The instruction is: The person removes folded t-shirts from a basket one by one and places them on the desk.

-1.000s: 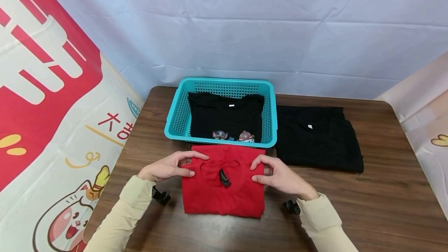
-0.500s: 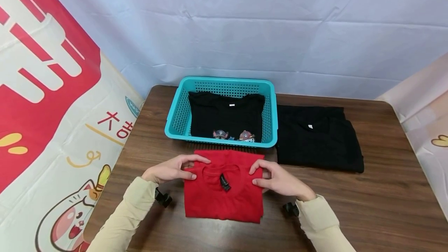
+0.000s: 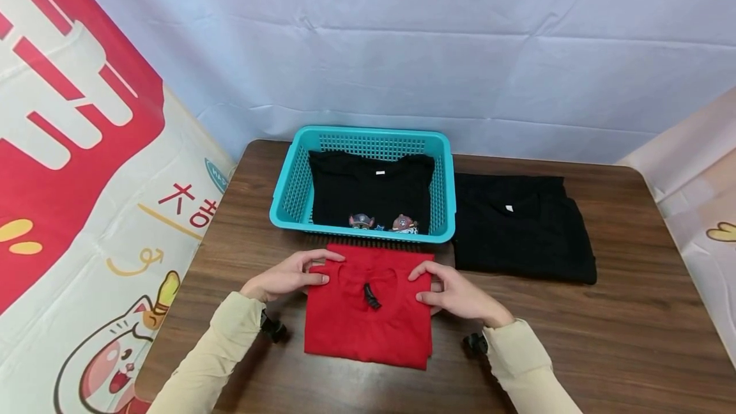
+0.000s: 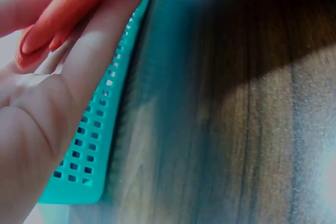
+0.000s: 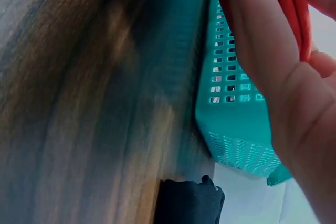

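A folded red T-shirt (image 3: 368, 331) with a dark neck label lies spread between both hands in front of the basket. My left hand (image 3: 287, 273) grips its left shoulder edge, thumb on top and fingers around the fold. On the opposite shoulder, my right hand (image 3: 457, 289) pinches the cloth in the same way. Both wrist views show the red fabric between thumb and fingers, raised over the wooden tabletop. Just beyond the shirt stands a turquoise basket (image 3: 362, 230), and a black T-shirt (image 3: 370, 197) with cartoon prints is folded inside it.
To the right of the basket, folded black clothing (image 3: 523, 235) with a white label lies on the brown wooden table (image 3: 621, 312). A pale curtain (image 3: 402, 50) hangs behind, and a printed cloth (image 3: 115, 209) covers the left side.
The red T-shirt has moved slightly toward the person, away from the basket's front, with both hands still gripping it. The left hand has shifted a little to the right.
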`<act>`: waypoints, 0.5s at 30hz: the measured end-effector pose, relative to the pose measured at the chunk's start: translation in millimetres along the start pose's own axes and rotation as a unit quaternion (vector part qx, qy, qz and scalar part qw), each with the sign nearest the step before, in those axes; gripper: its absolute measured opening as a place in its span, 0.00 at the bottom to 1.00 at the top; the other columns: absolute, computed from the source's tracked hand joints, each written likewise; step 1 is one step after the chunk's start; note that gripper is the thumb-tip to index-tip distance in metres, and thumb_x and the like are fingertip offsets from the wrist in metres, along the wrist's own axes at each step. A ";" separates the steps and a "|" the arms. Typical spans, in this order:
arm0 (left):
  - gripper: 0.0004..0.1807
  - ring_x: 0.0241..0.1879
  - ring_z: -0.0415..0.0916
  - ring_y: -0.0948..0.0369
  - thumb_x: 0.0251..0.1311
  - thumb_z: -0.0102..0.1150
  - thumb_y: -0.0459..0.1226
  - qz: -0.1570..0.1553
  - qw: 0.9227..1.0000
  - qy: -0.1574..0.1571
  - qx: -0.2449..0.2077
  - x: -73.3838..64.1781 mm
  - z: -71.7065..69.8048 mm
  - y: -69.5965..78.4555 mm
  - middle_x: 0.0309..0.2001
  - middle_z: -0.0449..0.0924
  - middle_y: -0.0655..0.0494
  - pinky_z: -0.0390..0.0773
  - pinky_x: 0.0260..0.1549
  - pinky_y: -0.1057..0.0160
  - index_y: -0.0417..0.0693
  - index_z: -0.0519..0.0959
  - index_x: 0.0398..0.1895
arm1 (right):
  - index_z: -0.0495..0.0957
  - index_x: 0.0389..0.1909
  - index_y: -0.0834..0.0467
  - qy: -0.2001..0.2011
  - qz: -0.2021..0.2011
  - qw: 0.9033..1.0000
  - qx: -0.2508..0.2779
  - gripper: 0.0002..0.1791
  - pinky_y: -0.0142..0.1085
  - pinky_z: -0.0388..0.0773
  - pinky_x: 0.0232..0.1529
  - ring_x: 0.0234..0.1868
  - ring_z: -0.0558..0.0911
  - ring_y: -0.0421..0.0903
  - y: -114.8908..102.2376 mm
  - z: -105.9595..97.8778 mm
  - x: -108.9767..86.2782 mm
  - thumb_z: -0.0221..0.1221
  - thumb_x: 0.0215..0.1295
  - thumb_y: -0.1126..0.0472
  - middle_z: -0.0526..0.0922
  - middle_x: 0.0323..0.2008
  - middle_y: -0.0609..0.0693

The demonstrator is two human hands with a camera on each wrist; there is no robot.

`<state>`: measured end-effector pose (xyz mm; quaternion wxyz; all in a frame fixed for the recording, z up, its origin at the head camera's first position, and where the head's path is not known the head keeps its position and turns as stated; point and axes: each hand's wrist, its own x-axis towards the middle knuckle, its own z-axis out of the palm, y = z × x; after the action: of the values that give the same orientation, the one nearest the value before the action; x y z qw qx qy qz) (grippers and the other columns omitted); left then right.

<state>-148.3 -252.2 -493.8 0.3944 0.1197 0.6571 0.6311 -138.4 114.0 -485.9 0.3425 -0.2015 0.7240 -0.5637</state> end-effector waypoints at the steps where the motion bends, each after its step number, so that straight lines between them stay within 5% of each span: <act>1: 0.27 0.45 0.82 0.55 0.65 0.57 0.35 -0.002 1.000 0.005 0.003 0.7 -0.2 -0.9 0.51 0.80 0.47 0.83 0.46 0.56 0.50 0.66 0.67 | 0.67 0.53 0.66 0.001 0.002 1.000 0.001 0.19 0.41 0.85 0.38 0.35 0.85 0.47 0.4 -0.2 0.2 0.60 0.65 0.66 0.81 0.42 0.63; 8: 0.24 0.32 0.82 0.60 0.66 0.55 0.34 -0.018 0.997 0.059 0.053 8.1 1.8 -7.1 0.36 0.82 0.54 0.83 0.36 0.62 0.47 0.69 0.65 | 0.67 0.55 0.65 0.012 0.022 0.999 -0.022 0.20 0.39 0.85 0.36 0.31 0.81 0.46 5.5 1.3 3.1 0.59 0.65 0.66 0.80 0.40 0.61; 15: 0.21 0.29 0.79 0.63 0.67 0.54 0.34 -0.034 0.993 0.094 0.059 12.3 3.2 -11.8 0.37 0.81 0.55 0.81 0.31 0.65 0.44 0.71 0.63 | 0.68 0.54 0.64 0.027 0.036 0.997 -0.055 0.19 0.44 0.85 0.33 0.27 0.80 0.45 12.1 3.6 6.5 0.59 0.64 0.67 0.79 0.36 0.57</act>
<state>-150.2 -243.9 -508.9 0.3442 0.0605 0.7308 0.5864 -139.1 110.6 -499.7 0.3315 -0.1789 0.7697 -0.5155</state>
